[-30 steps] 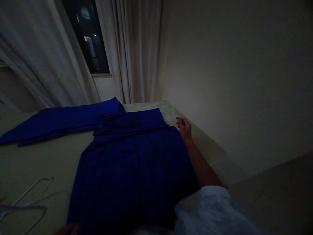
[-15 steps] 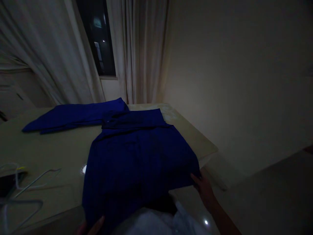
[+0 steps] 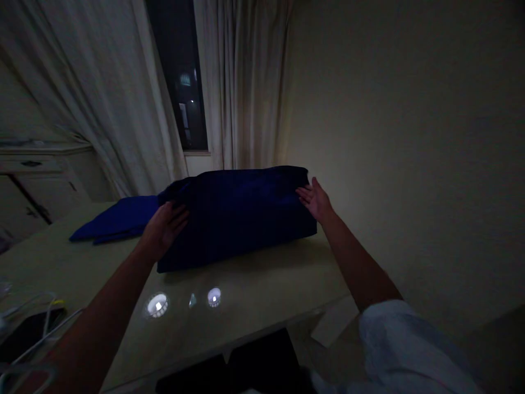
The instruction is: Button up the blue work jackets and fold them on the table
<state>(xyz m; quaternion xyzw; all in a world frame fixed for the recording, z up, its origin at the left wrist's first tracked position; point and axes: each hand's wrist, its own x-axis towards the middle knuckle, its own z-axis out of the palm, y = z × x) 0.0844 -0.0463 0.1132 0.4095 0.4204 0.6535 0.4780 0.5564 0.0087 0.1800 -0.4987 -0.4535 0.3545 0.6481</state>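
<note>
On the tabletop (image 3: 250, 279), blue cloth (image 3: 118, 221) lies behind a folded navy shirt (image 3: 238, 216), left hand (image 3: 164, 230) and right hand (image 3: 315, 201) open against it.

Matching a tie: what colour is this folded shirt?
The shirt is dark blue, clearest in head view.

Pale shirt sleeve (image 3: 397, 345) — loose, rumpled.

A home room, with drawn curtains (image 3: 246, 82) and a low cabinet (image 3: 36, 180).
</note>
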